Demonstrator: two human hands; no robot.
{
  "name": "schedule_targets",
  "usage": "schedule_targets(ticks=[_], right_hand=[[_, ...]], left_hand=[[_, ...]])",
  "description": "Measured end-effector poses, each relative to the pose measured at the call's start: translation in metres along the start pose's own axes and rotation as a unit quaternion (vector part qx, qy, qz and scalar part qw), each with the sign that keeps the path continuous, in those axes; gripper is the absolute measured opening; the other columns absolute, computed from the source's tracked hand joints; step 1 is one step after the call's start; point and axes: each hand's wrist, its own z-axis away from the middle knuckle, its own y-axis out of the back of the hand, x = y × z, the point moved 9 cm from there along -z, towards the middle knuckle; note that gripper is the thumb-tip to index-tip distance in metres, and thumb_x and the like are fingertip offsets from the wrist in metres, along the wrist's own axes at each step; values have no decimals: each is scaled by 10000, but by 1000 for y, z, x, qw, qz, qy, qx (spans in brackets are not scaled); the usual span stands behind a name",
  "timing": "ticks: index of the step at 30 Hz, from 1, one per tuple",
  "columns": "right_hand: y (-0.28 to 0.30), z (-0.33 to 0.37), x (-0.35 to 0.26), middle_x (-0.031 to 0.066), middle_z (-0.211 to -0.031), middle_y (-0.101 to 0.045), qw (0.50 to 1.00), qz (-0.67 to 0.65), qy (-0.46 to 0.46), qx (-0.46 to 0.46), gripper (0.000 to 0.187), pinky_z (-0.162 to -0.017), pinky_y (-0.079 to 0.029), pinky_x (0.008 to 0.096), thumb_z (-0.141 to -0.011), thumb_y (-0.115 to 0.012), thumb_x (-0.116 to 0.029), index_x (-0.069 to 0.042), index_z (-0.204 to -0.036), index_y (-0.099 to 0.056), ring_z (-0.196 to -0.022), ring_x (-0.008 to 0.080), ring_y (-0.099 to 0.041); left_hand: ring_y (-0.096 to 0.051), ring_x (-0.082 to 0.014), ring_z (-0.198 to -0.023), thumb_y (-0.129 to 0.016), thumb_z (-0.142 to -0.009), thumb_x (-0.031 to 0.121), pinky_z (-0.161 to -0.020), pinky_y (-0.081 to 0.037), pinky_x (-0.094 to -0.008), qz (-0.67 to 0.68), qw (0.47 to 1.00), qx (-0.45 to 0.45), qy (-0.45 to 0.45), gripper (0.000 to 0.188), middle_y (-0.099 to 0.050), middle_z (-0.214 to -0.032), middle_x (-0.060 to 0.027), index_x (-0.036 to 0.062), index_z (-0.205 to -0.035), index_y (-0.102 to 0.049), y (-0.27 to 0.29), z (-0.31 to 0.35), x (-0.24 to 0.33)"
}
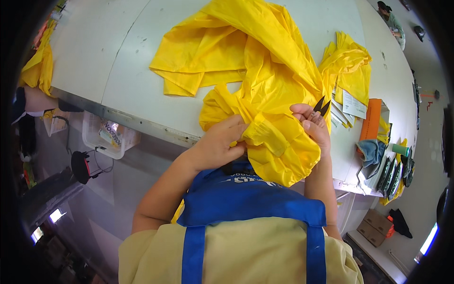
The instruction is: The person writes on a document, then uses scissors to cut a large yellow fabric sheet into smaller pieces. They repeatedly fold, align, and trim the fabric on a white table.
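Observation:
A large piece of thin, shiny yellow fabric spreads over the table edge, with a bunched, rounded part of it hanging towards my apron. My left hand is closed on the left side of this bunched part, thumb and fingers pinching the cloth. My right hand is closed round small dark thread snips, whose pointed blades stick up past the fingers, slightly apart. Its fingertips are at the right edge of the same fabric; whether they also pinch it, I cannot tell.
The pale table runs ahead. To the right lie another yellow fabric bundle, paper sheets, an orange box, blue cloth and a green thread spool. A plastic bin sits below left. Other people are at far left and far right.

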Motion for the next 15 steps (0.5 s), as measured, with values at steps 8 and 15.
schedule_targets(ticks=[8, 15], right_hand=[[-8, 11, -22, 28, -879, -619, 945, 320, 52, 46, 269, -720, -434, 186, -782, -565, 47, 23, -1048, -594, -758, 82, -565], [-99, 33, -83, 72, -858, -565, 782, 563, 247, -101, 289, -679, -435, 290, -751, -660, -76, -28, -1026, -586, -762, 173, -556]], left_hand=[[-541, -63, -839, -535, -909, 96, -752, -447, -222, 436, 883, 78, 158, 217, -593, -945, 2, -32, -1079, -578, 7, 11, 3], [-458, -59, -749, -464, -914, 83, -672, -371, -200, 301, 941, 29, 148, 214, -536, -848, 5, -56, -1019, -589, 14, 1, 24]])
